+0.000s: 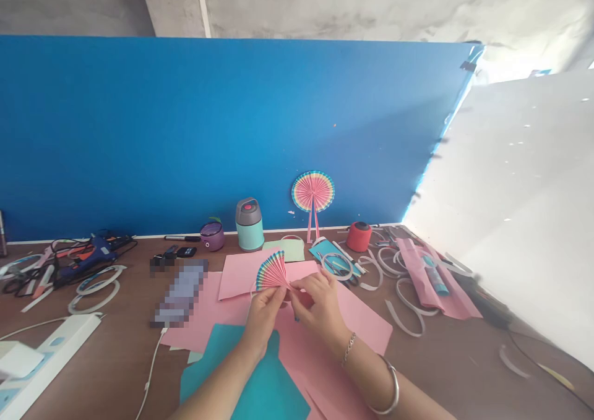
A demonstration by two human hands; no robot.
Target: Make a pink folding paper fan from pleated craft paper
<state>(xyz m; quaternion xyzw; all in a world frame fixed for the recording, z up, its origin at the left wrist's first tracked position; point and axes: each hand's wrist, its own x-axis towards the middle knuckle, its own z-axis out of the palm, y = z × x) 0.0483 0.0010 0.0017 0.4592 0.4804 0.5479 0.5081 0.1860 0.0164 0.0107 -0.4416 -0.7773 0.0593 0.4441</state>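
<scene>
A small pleated paper fan (271, 271), pink with blue, green and yellow bands along its outer edge, is spread between my two hands. My left hand (265, 312) pinches its lower left side near the folded base. On the other side, my right hand (320, 302) grips the narrow gathered end, with its fingertips hiding part of it. Pink paper sheets (343, 327) lie beneath my hands, and a teal sheet (223, 358) sits under my left forearm. A finished round paper fan (313, 191) with two pink legs leans against the blue panel (185, 129).
At the back stand a mint-green flask (249, 228), a purple pot (212, 235) and a red round container (359, 237). To the left are a blue glue gun (93, 256), a blurred phone (180, 293) and a white power strip (55, 364). Curled paper strips (408, 312) lie at right.
</scene>
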